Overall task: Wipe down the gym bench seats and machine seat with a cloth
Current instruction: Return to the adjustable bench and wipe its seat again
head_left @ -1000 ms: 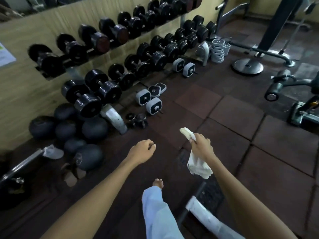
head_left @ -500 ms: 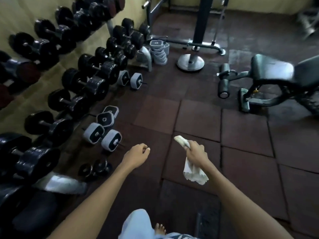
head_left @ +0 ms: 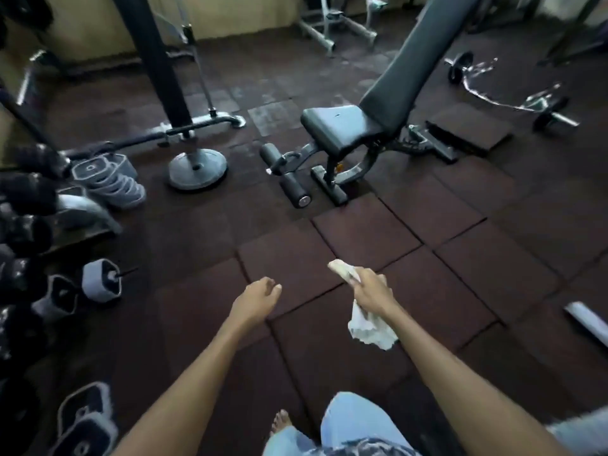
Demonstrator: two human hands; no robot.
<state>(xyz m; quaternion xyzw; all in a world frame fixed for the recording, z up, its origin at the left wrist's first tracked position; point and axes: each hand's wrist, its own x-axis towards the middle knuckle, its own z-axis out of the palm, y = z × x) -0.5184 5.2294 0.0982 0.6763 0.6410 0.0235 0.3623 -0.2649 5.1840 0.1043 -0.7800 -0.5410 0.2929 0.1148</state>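
We've got the cloth bunched in our closed right hand, left hand loosely curled and empty, bench seat well ahead across the mats, so barefoot we could easily stub on its foot rollers.

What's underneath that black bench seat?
Under the bench seat a curved metal frame runs down to a foot bar on the floor tiles, with two foam rollers in front. The seat hides its own mounting.
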